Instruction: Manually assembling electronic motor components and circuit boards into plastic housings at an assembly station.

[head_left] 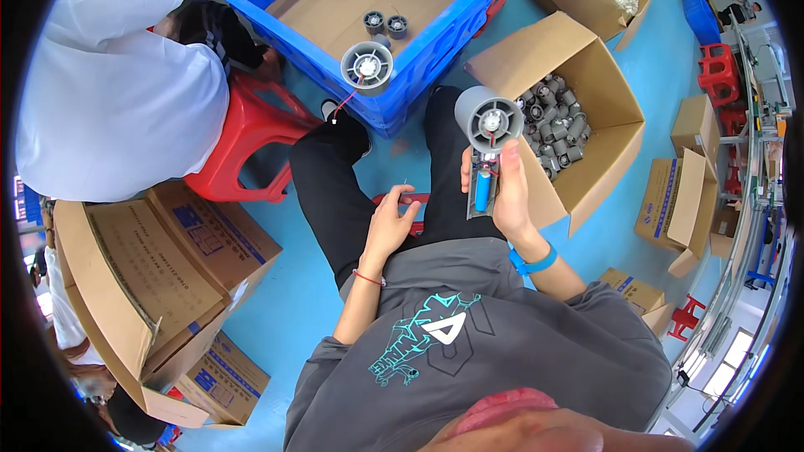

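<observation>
Right hand [509,192] holding a grey fan unit [486,121] upright, as we observe.
We find this hand clamped around the unit's handle, blue cell [482,190] exposed, beside an open carton [615,155] of grey parts [553,125]. Our left hand [392,222] sits over the lap [444,224], fingers loosely parted. We note a second fan unit [366,67] at the blue crate's [452,25] near corner.

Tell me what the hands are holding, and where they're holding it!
The right hand holds a gray fan-like device by its narrow handle, near the round head. The left hand seems to hold nothing.
</observation>
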### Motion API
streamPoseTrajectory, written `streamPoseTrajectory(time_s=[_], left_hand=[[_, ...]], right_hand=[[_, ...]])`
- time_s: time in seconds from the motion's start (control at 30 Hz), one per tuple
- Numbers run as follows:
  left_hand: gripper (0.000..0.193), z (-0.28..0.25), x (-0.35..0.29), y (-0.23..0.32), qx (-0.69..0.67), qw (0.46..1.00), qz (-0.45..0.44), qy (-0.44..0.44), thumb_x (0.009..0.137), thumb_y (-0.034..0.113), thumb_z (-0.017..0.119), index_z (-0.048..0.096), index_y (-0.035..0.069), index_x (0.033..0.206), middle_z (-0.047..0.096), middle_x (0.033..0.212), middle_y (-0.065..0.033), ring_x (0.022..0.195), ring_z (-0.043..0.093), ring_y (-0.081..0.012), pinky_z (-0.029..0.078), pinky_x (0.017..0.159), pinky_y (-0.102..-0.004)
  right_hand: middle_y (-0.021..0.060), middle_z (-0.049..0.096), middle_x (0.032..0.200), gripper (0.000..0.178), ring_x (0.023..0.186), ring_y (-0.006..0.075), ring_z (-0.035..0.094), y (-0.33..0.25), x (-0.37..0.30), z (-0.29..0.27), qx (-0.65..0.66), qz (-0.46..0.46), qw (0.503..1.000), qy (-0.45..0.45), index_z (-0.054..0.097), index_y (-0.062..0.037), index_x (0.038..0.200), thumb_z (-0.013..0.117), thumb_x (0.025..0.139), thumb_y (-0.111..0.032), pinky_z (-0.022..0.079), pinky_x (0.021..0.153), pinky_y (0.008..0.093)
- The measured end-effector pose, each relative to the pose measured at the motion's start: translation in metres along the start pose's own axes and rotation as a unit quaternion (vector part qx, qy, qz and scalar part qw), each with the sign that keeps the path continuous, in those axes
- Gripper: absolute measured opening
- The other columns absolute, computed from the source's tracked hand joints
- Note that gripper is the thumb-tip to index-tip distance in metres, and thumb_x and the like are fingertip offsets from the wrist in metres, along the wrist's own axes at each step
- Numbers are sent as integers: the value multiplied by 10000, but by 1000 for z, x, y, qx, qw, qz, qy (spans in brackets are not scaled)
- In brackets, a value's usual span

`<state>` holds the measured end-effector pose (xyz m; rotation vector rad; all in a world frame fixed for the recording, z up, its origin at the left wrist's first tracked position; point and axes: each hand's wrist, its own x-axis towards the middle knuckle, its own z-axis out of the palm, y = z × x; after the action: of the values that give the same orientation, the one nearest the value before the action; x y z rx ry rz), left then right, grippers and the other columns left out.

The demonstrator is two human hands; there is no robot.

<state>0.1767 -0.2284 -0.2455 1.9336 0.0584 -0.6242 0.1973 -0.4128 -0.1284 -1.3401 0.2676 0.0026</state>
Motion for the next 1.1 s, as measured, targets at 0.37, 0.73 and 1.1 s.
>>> streamPoseTrajectory(time_s=[0.37, 0.73, 1.1], left_hand=[[337, -1, -1, 1, 81, 996, 38, -13, 868, 185, 624, 537, 67, 1172, 627, 1038, -121, 763, 605, -221, 489, 721, -320], [355, 3, 1, -10, 114, 991, 64, -3, 870, 213, 620, 533, 70, 1183, 624, 1058, -132, 779, 614, -247, 491, 735, -338], [386, 3, 0, -11, 120, 991, 67, 1, 865, 212, 620, 517, 86, 1214, 618, 1050, -133, 774, 615, -255, 493, 731, -341]], right_hand=[[58, 522, 748, 730, 627, 133, 533, -3, 2, -1, 49, 1, 996, -74, 511, -30, 923, 140, 942, -659, 452, 548, 265], [74, 527, 764, 716, 606, 145, 550, -3, 1, -1, 56, -5, 996, -74, 486, -17, 1002, 162, 945, -653, 457, 528, 269], [75, 531, 768, 705, 588, 143, 542, -1, 0, -2, 46, -10, 995, -91, 485, -27, 1054, 165, 948, -646, 450, 518, 269]])
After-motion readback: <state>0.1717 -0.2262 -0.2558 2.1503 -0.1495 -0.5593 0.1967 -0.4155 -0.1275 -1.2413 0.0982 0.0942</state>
